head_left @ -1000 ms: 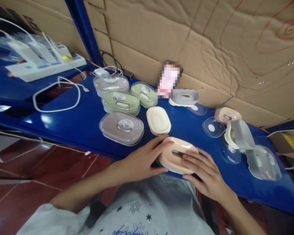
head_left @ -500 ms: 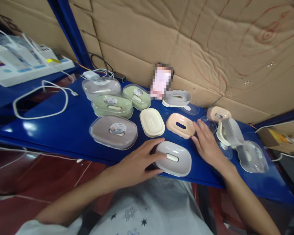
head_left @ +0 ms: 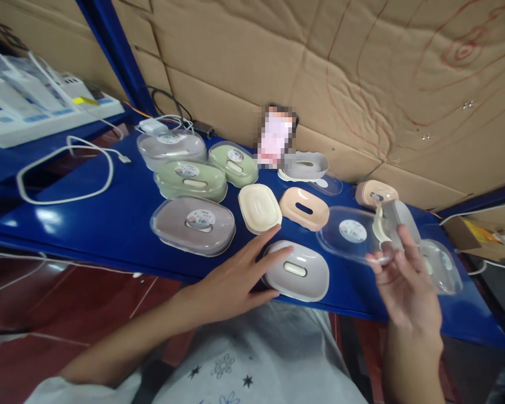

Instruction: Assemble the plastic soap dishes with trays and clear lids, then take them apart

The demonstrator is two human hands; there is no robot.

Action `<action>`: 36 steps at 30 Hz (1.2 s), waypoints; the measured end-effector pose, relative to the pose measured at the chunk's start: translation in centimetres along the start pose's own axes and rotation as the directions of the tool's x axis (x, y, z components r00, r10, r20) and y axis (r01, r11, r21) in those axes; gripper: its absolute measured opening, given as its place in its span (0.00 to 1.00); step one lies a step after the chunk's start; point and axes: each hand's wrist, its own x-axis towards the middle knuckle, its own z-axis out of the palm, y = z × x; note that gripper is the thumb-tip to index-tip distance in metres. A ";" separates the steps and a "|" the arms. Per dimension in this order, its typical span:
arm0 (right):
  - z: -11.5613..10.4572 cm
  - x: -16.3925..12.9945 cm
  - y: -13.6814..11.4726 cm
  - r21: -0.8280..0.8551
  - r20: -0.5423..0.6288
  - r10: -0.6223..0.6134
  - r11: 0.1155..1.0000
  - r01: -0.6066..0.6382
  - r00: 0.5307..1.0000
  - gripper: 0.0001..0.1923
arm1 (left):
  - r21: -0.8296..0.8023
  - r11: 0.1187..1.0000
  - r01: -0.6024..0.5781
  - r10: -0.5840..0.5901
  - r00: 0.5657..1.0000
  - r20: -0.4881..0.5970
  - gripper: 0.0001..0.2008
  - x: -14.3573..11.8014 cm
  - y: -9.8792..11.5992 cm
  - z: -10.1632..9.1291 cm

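Observation:
At the front edge of the blue table lies a grey soap dish (head_left: pixel 315 276) with a slot in its middle. My left hand (head_left: pixel 239 275) rests against its left side, fingers spread, the index finger over its rim. My right hand (head_left: pixel 408 280) grips a clear plastic lid (head_left: pixel 334 233) by its right end and holds it tilted above the table; a round white label is stuck on it. Just behind the grey dish are a cream tray (head_left: pixel 261 209) and a peach slotted tray (head_left: pixel 297 210).
Lidded grey (head_left: pixel 177 224) and green (head_left: pixel 189 179) soap dishes stand at the left. More grey parts (head_left: pixel 305 165), a peach dish (head_left: pixel 376 193) and a lidded grey dish (head_left: pixel 440 266) lie at the back and right. A phone (head_left: pixel 275 134) leans on the cardboard; a white cable (head_left: pixel 63 201) loops far left.
My right hand has left the peach tray's right side, turned palm up, and lifted the clear lid, moving right and toward me. The peach tray has shifted slightly left. My left hand stays nearly still.

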 end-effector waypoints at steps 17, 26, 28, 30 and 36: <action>5.9 -5.8 -0.4 -0.564 0.508 -0.134 0.694 0.447 0.851 0.31 | -0.042 0.999 0.009 -0.006 0.999 0.052 0.41 -0.2 0.0 0.1; 5.5 -4.2 -0.5 -0.433 0.703 -0.249 0.593 0.679 0.666 0.35 | -0.097 0.994 -0.041 0.039 0.999 -0.025 0.34 -0.3 -0.4 0.4; 5.5 -3.8 -0.4 -0.424 0.715 -0.273 0.562 0.710 0.643 0.36 | -0.099 0.994 -0.039 0.037 0.999 -0.018 0.34 -0.3 -0.5 0.5; 5.6 -3.6 -0.3 -0.419 0.726 -0.291 0.531 0.737 0.623 0.37 | -0.100 0.994 -0.037 0.036 0.999 -0.013 0.34 -0.3 -0.5 0.5; 5.6 -3.4 0.0 -0.394 0.733 -0.323 0.516 0.760 0.599 0.37 | -0.141 0.990 -0.011 0.004 0.999 -0.049 0.29 -0.3 -0.4 0.5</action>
